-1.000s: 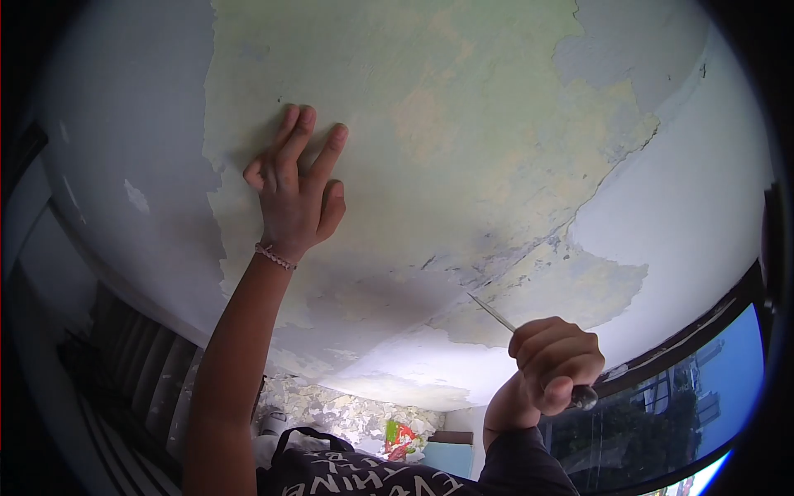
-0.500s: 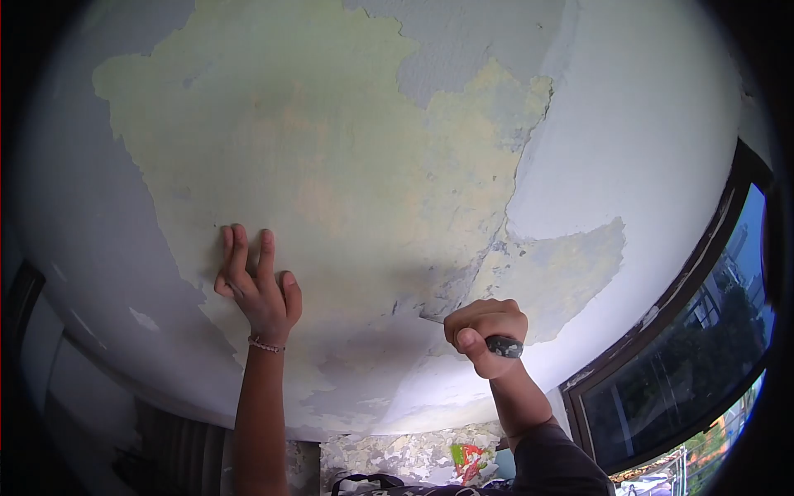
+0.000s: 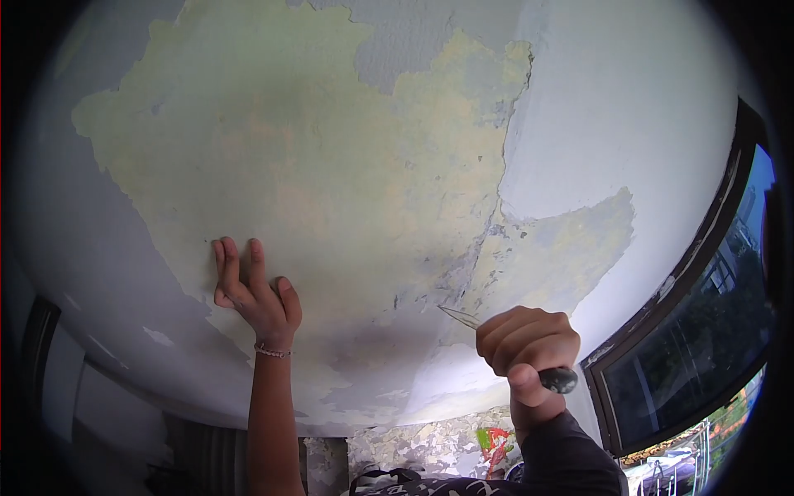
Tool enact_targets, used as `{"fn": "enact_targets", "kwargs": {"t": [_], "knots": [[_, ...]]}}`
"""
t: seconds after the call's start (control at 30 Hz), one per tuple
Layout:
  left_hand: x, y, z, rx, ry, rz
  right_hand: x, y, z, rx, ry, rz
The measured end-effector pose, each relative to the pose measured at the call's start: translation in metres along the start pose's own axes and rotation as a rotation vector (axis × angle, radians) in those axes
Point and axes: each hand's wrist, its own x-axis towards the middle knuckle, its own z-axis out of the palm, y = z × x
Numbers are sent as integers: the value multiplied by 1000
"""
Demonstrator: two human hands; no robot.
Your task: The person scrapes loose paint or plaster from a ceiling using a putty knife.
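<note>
Fingers of the right hand [image 3: 529, 337] are clamped around the dark handle [image 3: 559, 380] of a pointed tool [image 3: 460, 317]. Its tip is at the patchy wall [image 3: 289, 174], beside a crack [image 3: 478, 252]; contact cannot be confirmed. Left hand [image 3: 263, 307]: fingers partly apart, laid against the wall, bracelet [image 3: 273, 351] at the wrist.

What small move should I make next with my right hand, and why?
Probably set the tip of the thin, pointed metal tool with a dark rounded handle at the lower end of the jagged grey crack: your right hand grips it, the tip appears close to that crack, and your left hand is up at the peeling, pale green painted wall.
</note>
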Motion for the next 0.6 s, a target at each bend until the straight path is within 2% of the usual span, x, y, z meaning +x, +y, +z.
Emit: {"fn": "enact_targets", "kwargs": {"t": [0.07,0.1,0.23,0.27,0.33,0.4,0.47,0.5,0.53,0.6], "knots": [[-1,0,0,-5,1,5,-11,48,8,-221,53,102],[-1,2,0,-11,3,7,-14,57,13,-281,0,217],[1,-1,3,-15,31,21,-13,22,15,57,42,-35],[0,-1,3,-25,33,24,-10,2,13,50,70,-38],[0,1,2,-31,32,18,-12,18,13,-60,101,-24],[1,0,2,-37,23,16,-12,32,18,-218,15,-7],[-1,0,0,-38,-7,10,-12,29,17,-135,102,-16],[0,-1,1,-38,-3,18,-8,13,15,26,134,-13],[1,-2,3,-34,10,19,-8,1,11,51,125,-74],[-1,0,1,-29,-2,7,-10,14,12,39,172,-63]]}}
